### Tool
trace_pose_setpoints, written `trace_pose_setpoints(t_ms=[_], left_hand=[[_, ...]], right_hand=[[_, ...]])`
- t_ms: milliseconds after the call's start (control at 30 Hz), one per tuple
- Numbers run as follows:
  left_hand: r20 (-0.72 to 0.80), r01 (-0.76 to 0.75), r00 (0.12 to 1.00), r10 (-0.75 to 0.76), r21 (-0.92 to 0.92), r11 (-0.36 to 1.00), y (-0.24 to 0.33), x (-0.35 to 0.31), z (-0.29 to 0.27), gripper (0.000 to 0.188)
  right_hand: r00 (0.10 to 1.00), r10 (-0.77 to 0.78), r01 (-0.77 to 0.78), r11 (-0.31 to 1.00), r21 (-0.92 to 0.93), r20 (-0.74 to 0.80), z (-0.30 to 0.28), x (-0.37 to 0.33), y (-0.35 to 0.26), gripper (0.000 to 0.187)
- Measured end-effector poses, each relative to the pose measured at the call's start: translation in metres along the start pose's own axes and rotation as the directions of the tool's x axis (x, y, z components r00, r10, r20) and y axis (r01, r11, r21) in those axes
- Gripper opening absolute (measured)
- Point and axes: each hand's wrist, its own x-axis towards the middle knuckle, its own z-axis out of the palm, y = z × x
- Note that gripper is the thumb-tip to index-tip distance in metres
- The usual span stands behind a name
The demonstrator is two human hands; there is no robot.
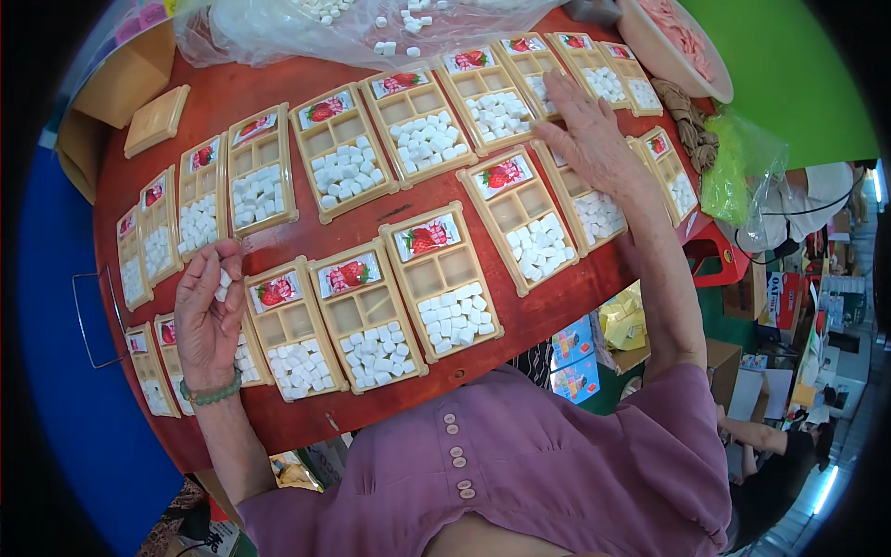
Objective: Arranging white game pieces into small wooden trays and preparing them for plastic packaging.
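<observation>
Tan plastic compartment trays (pixel 408 291) stand in two rows across the table. Each has a packet with a strawberry picture (pixel 433 238) at its far end and small white marshmallows (pixel 456 317) in its large near compartment; nothing shows in the middle compartments of several. At the left, my left hand (pixel 210 316) is raised over the near row, its fingers pinched around a white marshmallow (pixel 223 284). My right hand (pixel 594 139) reaches over the trays on the right with its fingers spread and nothing visible in it. It partly covers the trays beneath, so whether it touches them is unclear.
The trays rest on a red table (pixel 327 243). A clear plastic bag (pixel 269 32) with loose marshmallows lies along the far edge. A tan tray or lid (pixel 156 121) sits at the far left; a bowl of pink pieces (pixel 682 56) stands far right, near a yellow-green bag (pixel 733 181).
</observation>
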Motion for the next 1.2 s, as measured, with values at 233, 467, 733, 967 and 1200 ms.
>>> trace_pose_setpoints(t_ms=[233, 467, 733, 967, 1200], left_hand=[[0.007, 0.007, 1.000, -0.007, 0.002, 1.000, 0.000, -0.001, 0.001, 0.025], [0.008, 0.013, 1.000, -0.013, -0.003, 1.000, 0.001, -0.001, -0.001, 0.027], [-0.015, 0.003, 1.000, -0.004, -0.004, 1.000, 0.000, 0.000, -0.003, 0.026], [-0.008, -0.003, 1.000, 0.003, 0.001, 1.000, -0.001, 0.003, -0.004, 0.026], [0.034, -0.010, 0.999, 0.011, -0.009, 1.000, 0.004, 0.001, -0.004, 0.026]], right_hand=[[0.965, -0.142, 0.167, 0.981, 0.096, -0.221, -0.010, 0.024, 0.015, 0.032], [0.957, -0.173, 0.206, 0.970, 0.126, -0.232, -0.003, 0.036, 0.021, 0.022], [0.985, -0.023, 0.089, 0.918, 0.387, -0.171, -0.003, 0.038, 0.039, 0.018], [0.977, 0.071, 0.051, 0.837, 0.546, -0.201, -0.011, 0.031, 0.046, 0.021], [0.968, 0.072, 0.070, 0.845, 0.530, -0.242, -0.010, 0.029, 0.043, 0.020]])
